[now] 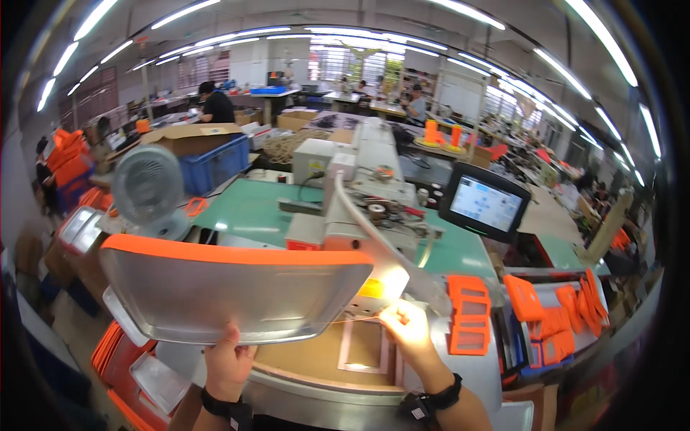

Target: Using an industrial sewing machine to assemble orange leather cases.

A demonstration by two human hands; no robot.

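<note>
Currently, left grip [228,368]: clamped on orange-edged tray [237,294], partly hidden behind it.
Tray: held up before machine [345,233], covering part.
Right grip [406,327]: pinched on thin thread [352,320], detail lost in glare.

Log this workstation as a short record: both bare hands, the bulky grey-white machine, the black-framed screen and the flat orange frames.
Left hand: holding a shallow, silvery tray with orange rim, tilted
Right hand: pinching a thin orange thread, brightly lit
Machine: beyond the tray, by a green tabletop
Screen: lit, right of machine
Orange frames: right of right hand
</note>
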